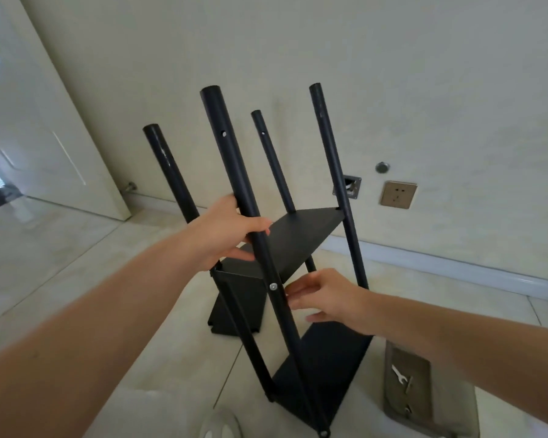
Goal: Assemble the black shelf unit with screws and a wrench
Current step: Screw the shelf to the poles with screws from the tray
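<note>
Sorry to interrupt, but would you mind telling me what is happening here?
A person is assembling a black shelf unit on the floor. The left hand grips the nearest pole, while the right hand reaches the middle shelf's edge beside a screw. A wrench lies unused on the right.

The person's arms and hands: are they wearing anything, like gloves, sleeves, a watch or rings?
Nothing that shows. The left hand and right hand are bare, with no gloves, and no ring is visible on the fingers that show. Both forearms are uncovered as far as the picture's edge, so no sleeve comes into view. No watch, bracelet or marking can be seen on either wrist.
</note>
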